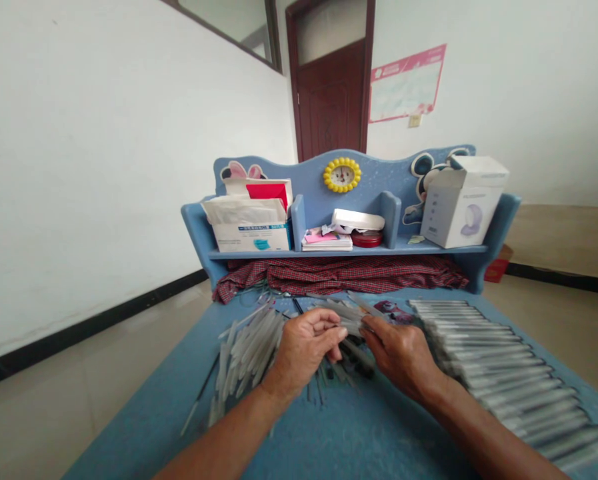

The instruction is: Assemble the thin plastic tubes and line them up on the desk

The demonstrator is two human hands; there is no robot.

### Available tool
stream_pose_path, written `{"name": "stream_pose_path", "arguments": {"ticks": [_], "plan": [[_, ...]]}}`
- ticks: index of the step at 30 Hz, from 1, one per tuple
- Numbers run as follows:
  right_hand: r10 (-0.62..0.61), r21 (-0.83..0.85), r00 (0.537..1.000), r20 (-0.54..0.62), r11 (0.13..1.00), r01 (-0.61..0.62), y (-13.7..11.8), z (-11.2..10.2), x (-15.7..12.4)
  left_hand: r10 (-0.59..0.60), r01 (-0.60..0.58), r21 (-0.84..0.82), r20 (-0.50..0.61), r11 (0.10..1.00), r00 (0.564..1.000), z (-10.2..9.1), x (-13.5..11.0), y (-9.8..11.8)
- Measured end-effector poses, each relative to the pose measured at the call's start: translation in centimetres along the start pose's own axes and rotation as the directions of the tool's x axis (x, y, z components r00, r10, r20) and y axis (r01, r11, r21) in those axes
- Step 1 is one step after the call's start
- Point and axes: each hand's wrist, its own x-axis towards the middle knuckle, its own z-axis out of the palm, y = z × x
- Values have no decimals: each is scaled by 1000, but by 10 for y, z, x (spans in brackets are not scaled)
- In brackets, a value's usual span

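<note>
Both my hands meet over the middle of a blue desk point(329, 440). My left hand point(303, 350) is closed, its fingers curled round a bundle of thin clear plastic tubes point(351, 321). My right hand point(401, 353) is closed too, pinching the same bundle from the right side. A loose heap of clear tubes point(249, 350) lies just left of my left hand. Some dark thin pieces point(346, 370) lie under and between my hands. A long neat row of finished grey-clear tubes point(503, 373) runs along the desk's right side.
A blue shelf unit point(339, 250) stands at the desk's back, holding a mask box point(251, 233), a white carton point(461, 203), papers and a yellow clock point(342, 175). A red checked cloth point(339, 275) lies under it. Beyond are a brown door point(331, 93) and white walls.
</note>
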Motion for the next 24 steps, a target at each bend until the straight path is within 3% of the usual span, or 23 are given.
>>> {"name": "stream_pose_path", "arguments": {"ticks": [6,12,24], "plan": [[35,-25,999,-12,999,-36,3,0,1,-74,78,-171,28,982,997,-7,4,2],[9,-7,1000,-6,1000,-9,-2,-1,1,-232,270,-425,140,864,963,-9,6,0],[-33,20,998,45,999,32,-7,-2,0,-254,300,-408,163,863,953,-4,2,-4]]}}
